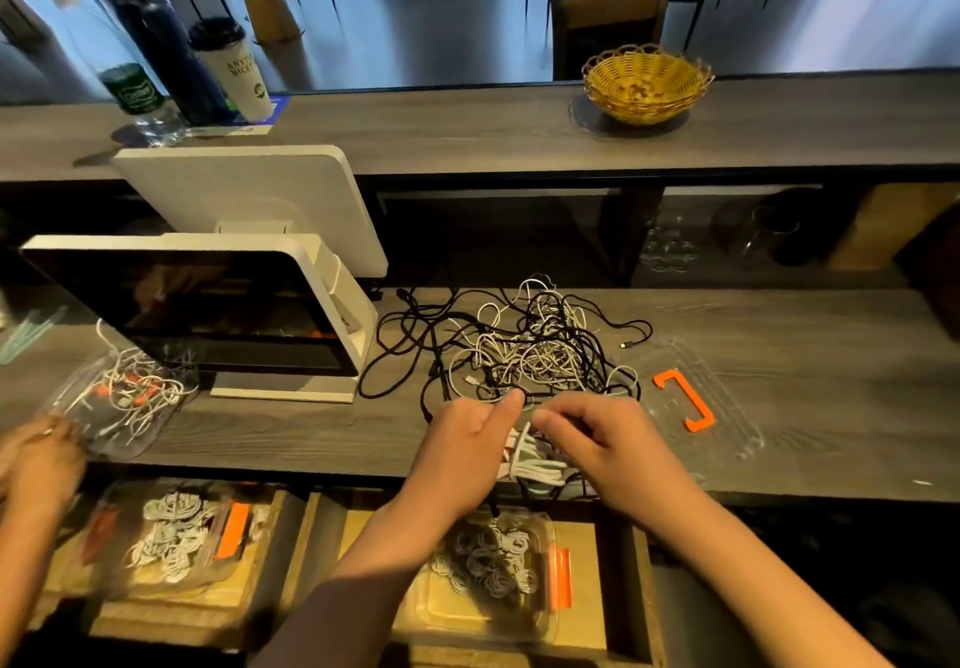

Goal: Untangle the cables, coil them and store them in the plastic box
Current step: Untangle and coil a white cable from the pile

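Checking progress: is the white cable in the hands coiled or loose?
Coiled: the white cable lies in bundled loops between the left hand and right hand.

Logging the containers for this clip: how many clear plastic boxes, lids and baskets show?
Clear plastic boxes: 3 (one on the counter at left, two below the counter)
Clear lid with orange handle: 1
Wicker basket: 1
Total: 5
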The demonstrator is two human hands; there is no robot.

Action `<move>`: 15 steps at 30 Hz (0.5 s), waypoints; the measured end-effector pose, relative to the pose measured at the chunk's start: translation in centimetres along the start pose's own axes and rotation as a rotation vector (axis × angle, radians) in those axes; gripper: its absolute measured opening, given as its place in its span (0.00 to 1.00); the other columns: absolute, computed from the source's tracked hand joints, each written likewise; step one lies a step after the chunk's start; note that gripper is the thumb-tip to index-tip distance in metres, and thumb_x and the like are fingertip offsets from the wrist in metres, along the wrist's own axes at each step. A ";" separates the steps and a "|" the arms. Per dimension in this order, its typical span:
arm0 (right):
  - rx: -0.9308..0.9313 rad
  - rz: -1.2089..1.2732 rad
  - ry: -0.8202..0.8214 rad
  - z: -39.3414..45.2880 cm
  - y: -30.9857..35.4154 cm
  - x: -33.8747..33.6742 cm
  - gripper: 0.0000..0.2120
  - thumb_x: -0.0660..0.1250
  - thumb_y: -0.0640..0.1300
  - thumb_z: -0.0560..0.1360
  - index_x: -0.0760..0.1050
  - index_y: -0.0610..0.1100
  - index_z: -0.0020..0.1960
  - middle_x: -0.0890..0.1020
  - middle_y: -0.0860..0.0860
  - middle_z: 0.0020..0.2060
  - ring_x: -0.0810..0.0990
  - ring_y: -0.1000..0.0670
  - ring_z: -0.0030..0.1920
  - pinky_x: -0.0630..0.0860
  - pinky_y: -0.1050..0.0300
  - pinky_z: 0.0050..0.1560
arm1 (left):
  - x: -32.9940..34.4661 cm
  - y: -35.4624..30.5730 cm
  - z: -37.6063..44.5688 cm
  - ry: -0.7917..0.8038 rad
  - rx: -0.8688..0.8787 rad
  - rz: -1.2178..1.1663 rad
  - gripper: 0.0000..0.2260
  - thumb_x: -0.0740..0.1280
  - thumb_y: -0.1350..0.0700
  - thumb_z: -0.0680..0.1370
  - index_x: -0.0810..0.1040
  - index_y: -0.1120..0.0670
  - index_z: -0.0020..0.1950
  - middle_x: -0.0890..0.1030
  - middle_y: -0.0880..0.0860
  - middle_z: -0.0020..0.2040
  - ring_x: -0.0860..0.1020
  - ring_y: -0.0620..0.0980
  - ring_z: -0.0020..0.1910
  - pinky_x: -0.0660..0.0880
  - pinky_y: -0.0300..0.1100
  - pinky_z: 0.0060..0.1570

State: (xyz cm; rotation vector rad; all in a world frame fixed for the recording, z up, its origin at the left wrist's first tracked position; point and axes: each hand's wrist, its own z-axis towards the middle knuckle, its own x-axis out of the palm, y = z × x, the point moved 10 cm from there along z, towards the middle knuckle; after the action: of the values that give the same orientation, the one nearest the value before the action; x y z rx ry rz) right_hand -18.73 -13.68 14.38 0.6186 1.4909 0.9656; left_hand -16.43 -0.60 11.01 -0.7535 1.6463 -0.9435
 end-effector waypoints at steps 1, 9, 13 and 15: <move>0.014 0.022 -0.005 0.3 -0.4 -0.1 0.07 0.66 0.47 0.80 0.83 0.49 0.47 0.82 0.58 0.34 0.80 0.56 0.36 0.73 0.64 0.37 | 0.1 -0.4 -0.2 0.035 0.019 0.005 0.28 0.58 0.41 0.82 0.65 0.50 0.24 0.62 0.45 0.21 0.59 0.45 0.21 0.59 0.42 0.27; 0.122 0.286 -0.047 0.2 -2.5 1.7 0.12 0.65 0.50 0.77 0.84 0.46 0.49 0.86 0.50 0.42 0.84 0.52 0.44 0.79 0.56 0.46 | 0.5 -1.5 -1.0 0.257 0.126 0.092 0.33 0.51 0.28 0.75 0.67 0.53 0.25 0.62 0.49 0.22 0.58 0.46 0.21 0.56 0.42 0.25; 0.198 0.406 -0.120 -0.9 -3.2 3.1 0.17 0.66 0.34 0.78 0.83 0.51 0.38 0.84 0.56 0.33 0.80 0.61 0.35 0.73 0.68 0.39 | 0.2 -1.1 -1.0 0.248 0.085 -0.071 0.36 0.54 0.24 0.73 0.73 0.54 0.25 0.71 0.54 0.22 0.67 0.49 0.21 0.64 0.39 0.27; 0.219 0.372 -0.159 -1.6 -3.4 3.8 0.18 0.65 0.31 0.78 0.82 0.52 0.39 0.84 0.57 0.33 0.79 0.61 0.35 0.73 0.68 0.39 | 0.0 -0.7 -1.2 0.220 0.036 -0.179 0.31 0.58 0.26 0.71 0.75 0.52 0.26 0.75 0.54 0.23 0.71 0.48 0.20 0.67 0.35 0.24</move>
State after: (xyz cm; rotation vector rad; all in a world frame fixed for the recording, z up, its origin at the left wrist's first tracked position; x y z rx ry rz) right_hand -20.40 -12.60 9.37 1.1353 1.3750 1.0118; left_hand -17.61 -0.64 11.76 -0.8048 1.7672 -1.2159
